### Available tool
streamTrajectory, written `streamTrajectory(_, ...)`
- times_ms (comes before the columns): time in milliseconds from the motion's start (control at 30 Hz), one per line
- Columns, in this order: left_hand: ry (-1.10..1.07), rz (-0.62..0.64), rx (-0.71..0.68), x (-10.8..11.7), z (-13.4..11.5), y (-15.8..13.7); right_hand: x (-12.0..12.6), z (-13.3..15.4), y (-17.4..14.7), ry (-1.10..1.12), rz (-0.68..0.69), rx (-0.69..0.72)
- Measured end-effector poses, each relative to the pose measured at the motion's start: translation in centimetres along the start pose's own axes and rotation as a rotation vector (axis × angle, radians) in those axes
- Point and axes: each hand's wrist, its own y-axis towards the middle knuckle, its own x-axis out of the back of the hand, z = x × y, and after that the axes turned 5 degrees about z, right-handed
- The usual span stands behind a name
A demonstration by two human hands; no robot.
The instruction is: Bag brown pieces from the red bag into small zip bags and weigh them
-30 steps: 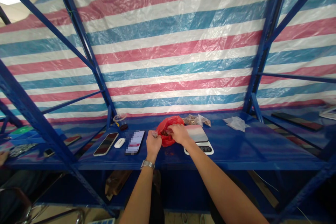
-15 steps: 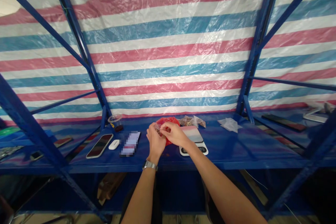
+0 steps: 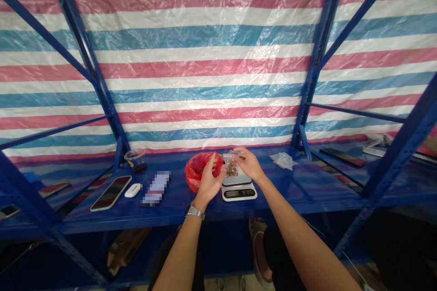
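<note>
A small clear plastic bag (image 3: 232, 168) with brownish bits inside lies on the platform of a white kitchen scale (image 3: 239, 193). My right hand (image 3: 248, 164) reaches over the scale with its fingertips closed on the bag's upper edge. To the left, my left hand (image 3: 210, 183) has its fingers stretched apart and holds nothing. It is in front of the right side of a red plastic bag (image 3: 194, 173), which stands with its mouth open; its contents are hard to make out. Part of the scale's platform is hidden under the clear bag.
On the left lie a white-edged phone (image 3: 111, 193), a white earbud case (image 3: 133, 190), a second phone (image 3: 156, 188) with a blurred screen, and a clear cup (image 3: 136, 161) with dark contents. Flat clear bags (image 3: 284, 161) lie at the right. Blue rack posts (image 3: 316, 70) flank the shelf.
My hands have parted from above the red bag. The right has moved onto the scale with the clear bag; the left has opened. The camera view has shifted, uncovering the red bag.
</note>
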Motion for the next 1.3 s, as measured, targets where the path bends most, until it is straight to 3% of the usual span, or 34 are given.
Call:
streamTrajectory(133,0.128,-0.009,-0.069,0.2,1.1,0.4,0.6,-2.6,-0.5,-0.303,0.053,-0.097)
streamTrajectory(233,0.210,0.002,-0.143,0.5,1.5,0.6,0.9,-3.1,-0.7,-0.409,0.028,-0.081)
streamTrajectory(467,0.299,0.029,-0.187,1.6,0.9,0.1,3.4,-2.3,0.3,-0.363,-0.116,-0.061)
streamTrajectory(767,0.340,0.085,-0.183,2.5,0.6,-0.5,4.6,-2.6,0.1,-0.395,0.021,-0.030)
streamTrajectory(933,0.318,0.076,-0.190,2.6,1.0,-0.1,5.3,-2.8,0.0,-0.328,-0.003,-0.026)
streamTrajectory(1300,0.326,0.091,-0.196,1.6,-0.1,0.0,3.6,-3.3,-0.2,-0.308,0.022,-0.039)
